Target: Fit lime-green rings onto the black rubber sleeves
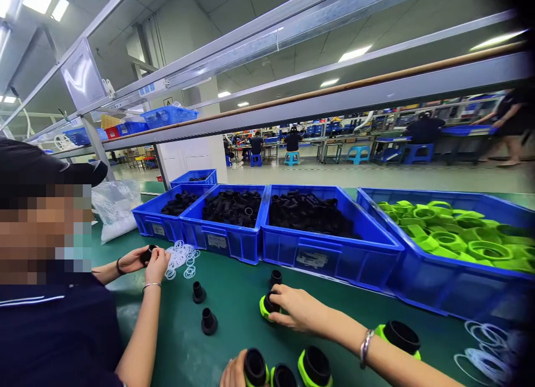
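My right hand (pixel 295 309) reaches forward with its fingers wrapped round a black pipe fitting with a lime-green nut (pixel 266 308). Just behind it stands a small black fitting (pixel 275 277). At the bottom edge my left hand (pixel 233 371), partly cut off, is curled against the side of another green-nutted black fitting (pixel 254 366). Its fingertips are hidden, so how firmly it grips is unclear. Two more such fittings stand beside that one, and another green-and-black fitting (pixel 401 338) sits under my right forearm. Two black tapered pieces (pixel 209 322) stand to the left on the green table.
Blue bins (pixel 334 259) of black parts line the back, with a blue bin of green nuts (pixel 468 242) at right. White rings (pixel 485 351) lie at right, more rings (pixel 179 259) at left. A co-worker (pixel 54 320) at left holds a black part. A shelf runs overhead.
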The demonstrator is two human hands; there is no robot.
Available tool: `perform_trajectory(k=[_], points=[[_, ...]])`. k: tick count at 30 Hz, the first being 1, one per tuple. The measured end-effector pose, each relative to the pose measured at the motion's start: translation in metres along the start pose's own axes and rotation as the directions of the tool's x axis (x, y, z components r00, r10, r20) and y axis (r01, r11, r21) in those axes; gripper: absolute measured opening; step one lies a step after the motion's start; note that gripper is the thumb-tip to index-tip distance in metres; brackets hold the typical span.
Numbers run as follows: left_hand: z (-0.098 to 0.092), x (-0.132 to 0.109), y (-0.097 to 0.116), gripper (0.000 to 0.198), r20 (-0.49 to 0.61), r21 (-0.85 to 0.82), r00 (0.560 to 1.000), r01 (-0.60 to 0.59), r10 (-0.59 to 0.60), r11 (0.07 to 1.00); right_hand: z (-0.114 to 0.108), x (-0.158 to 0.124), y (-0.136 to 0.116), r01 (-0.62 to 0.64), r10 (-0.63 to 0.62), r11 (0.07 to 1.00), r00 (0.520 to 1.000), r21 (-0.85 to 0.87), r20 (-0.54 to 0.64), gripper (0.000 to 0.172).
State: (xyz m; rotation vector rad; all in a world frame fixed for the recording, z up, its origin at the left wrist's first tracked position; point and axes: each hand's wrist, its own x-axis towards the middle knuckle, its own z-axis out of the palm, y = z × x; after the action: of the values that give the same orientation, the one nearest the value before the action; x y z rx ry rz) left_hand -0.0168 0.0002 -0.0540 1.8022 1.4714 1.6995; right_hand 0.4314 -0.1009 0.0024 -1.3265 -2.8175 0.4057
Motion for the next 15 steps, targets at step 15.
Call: perform_trajectory(k=[15], points=[[-0.016,-0.007,0.057,0.011,0.066,-0.006,0.997,0.032,-0.032,0.999,-0.031,-0.067,0.013,0.068,-0.072,0.995,0.996,0.071,0.054,0.023]])
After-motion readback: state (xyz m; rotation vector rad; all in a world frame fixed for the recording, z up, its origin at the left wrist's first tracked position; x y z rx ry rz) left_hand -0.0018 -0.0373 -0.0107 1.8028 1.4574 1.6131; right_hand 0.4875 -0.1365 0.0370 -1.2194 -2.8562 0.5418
